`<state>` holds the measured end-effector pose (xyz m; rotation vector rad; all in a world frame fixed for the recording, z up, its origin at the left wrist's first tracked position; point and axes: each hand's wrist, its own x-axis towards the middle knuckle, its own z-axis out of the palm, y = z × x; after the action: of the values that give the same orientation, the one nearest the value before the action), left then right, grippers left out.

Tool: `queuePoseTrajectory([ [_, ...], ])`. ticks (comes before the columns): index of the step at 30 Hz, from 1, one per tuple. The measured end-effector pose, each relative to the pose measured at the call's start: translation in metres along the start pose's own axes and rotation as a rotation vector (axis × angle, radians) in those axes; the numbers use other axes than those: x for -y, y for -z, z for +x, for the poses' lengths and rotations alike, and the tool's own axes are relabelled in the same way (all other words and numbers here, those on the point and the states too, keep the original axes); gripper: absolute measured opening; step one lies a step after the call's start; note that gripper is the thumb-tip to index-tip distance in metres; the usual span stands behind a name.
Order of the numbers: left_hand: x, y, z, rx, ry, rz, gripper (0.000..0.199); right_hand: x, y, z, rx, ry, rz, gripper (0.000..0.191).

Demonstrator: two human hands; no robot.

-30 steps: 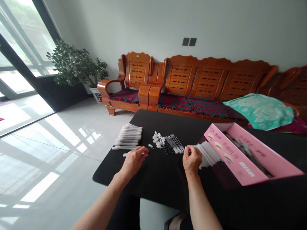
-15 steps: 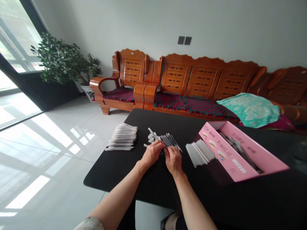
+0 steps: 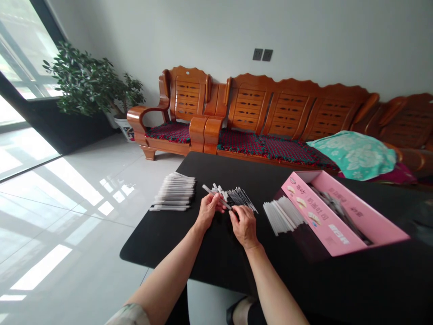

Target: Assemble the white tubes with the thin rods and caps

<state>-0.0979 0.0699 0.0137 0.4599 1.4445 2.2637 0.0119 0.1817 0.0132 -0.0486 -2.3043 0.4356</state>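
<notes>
A slim white pen (image 3: 208,189) slants between my two hands. My left hand (image 3: 206,212) pinches it along the barrel, thumb on top. At the pen's lower right end, the fingertips of my right hand (image 3: 245,225) are closed on it. Just beyond my hands lie a small heap of short white pen caps (image 3: 220,189) and a row of thin dark pen refills (image 3: 242,198). To the left is a stack of white pens (image 3: 175,192) laid side by side. Right of my right hand sits a bundle of white, tube-like pen barrels (image 3: 283,215).
A pink open box (image 3: 324,221) with dark thin items inside stands on the right of the black table (image 3: 162,243). Behind the table is a wooden sofa (image 3: 250,104) with a turquoise cloth (image 3: 355,153) on it. A potted plant (image 3: 91,85) stands at the back left.
My left hand has shifted a little left and turned so its thumb and the pen show more plainly. My right hand stays nearly in place, at the pen's lower end.
</notes>
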Motion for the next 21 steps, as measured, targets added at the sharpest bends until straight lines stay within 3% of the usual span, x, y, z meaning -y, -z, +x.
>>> queuePoseTrajectory([
  [6,-0.0004,-0.0004,-0.0007,-0.026,-0.009,0.03,0.049,-0.0017,-0.0027,-0.0001,0.033,0.015,-0.008,0.02],
  [14,0.0005,-0.0023,-0.001,-0.042,-0.03,0.036,0.05,-0.0007,-0.0025,0.0003,-0.031,-0.037,0.027,0.008],
  [21,0.0022,-0.0017,-0.0003,-0.043,-0.033,0.022,0.049,-0.0021,-0.0044,0.0002,-0.018,-0.016,0.023,0.013],
])
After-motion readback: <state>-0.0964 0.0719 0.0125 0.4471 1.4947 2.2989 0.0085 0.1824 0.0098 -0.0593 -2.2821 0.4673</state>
